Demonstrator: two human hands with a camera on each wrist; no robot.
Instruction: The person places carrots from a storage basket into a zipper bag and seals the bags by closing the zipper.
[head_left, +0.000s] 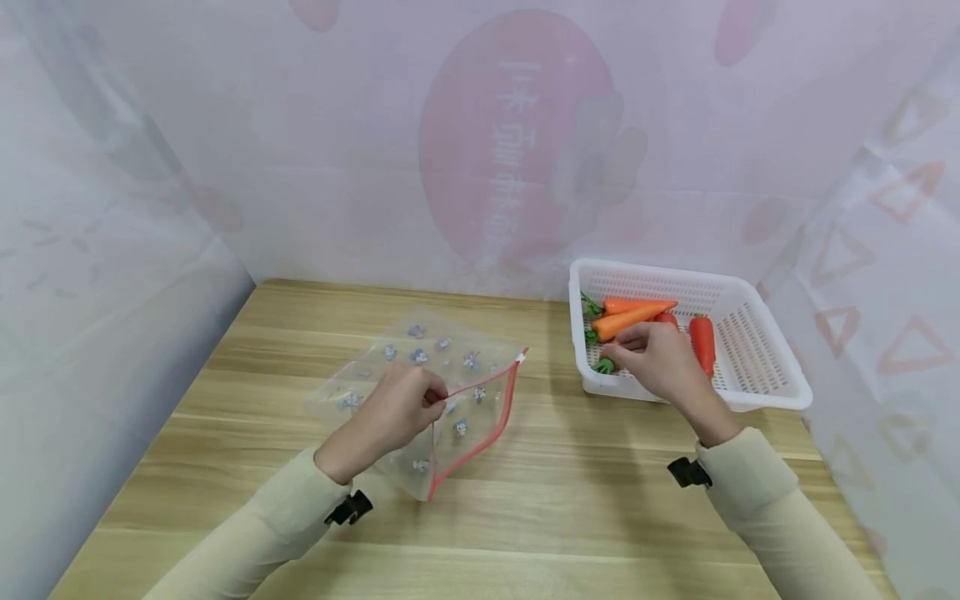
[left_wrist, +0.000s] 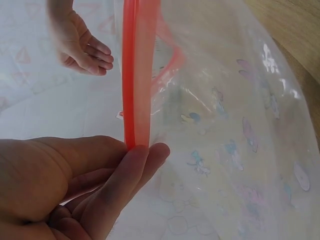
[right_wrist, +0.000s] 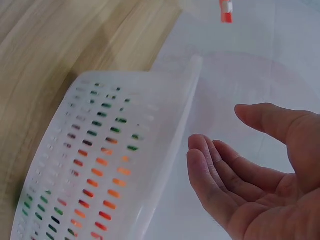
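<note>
My left hand [head_left: 397, 406] pinches the red-edged rim of a clear zip bag [head_left: 468, 360] printed with small cartoon figures. Its mouth gapes toward the right. In the left wrist view, thumb and forefinger grip the red zip strip [left_wrist: 136, 75]. My right hand [right_wrist: 250, 175] is over the near left part of a white plastic basket [head_left: 768, 342], fingers loosely bent and thumb apart, with nothing between them. Inside the basket lie orange carrots [head_left: 626, 318] with green tops and a red carrot-shaped vegetable [head_left: 702, 343]. My right hand overlaps one carrot's green top [head_left: 604, 366] closely.
The wooden table [head_left: 525, 517] carries the bag at centre left and the basket at back right. Printed pale cloth walls [head_left: 337, 167] stand behind and at both sides, close to the basket's far edge. Both cuffs have a black strap [head_left: 349, 507].
</note>
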